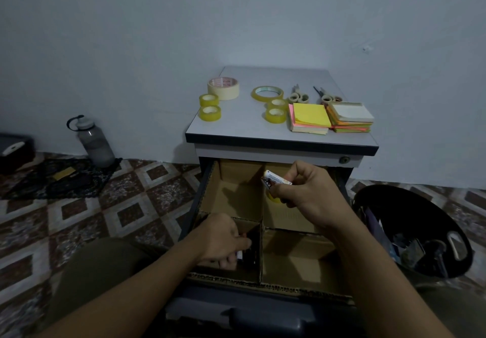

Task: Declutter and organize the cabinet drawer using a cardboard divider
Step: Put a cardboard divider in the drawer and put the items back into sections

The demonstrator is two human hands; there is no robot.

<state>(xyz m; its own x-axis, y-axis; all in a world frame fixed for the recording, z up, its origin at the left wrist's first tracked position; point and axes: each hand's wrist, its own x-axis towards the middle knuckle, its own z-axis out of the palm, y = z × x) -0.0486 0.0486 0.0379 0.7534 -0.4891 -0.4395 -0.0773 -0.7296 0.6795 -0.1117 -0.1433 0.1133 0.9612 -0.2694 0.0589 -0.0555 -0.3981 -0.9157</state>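
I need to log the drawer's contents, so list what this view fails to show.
Head view:
- Dark items under the left hand in the near-left compartment: covered by fingers, dim.
- Print on the small box in the right hand: too small.
- Yellow object below it: mostly hidden.
- Bin contents: dark, indistinct.

Pale grey worktop with dark front edge, on top of a small cabinet against the wall. At its left: one wide cream tape roll and two small yellowish tape rolls just beside it. Toward the middle: a flat clear tape ring, touching two more small rolls. Behind, two pairs of scissors. At right, two stacks of sticky notes side by side. Patterned tiled floor with a grey water bottle and a black bin.
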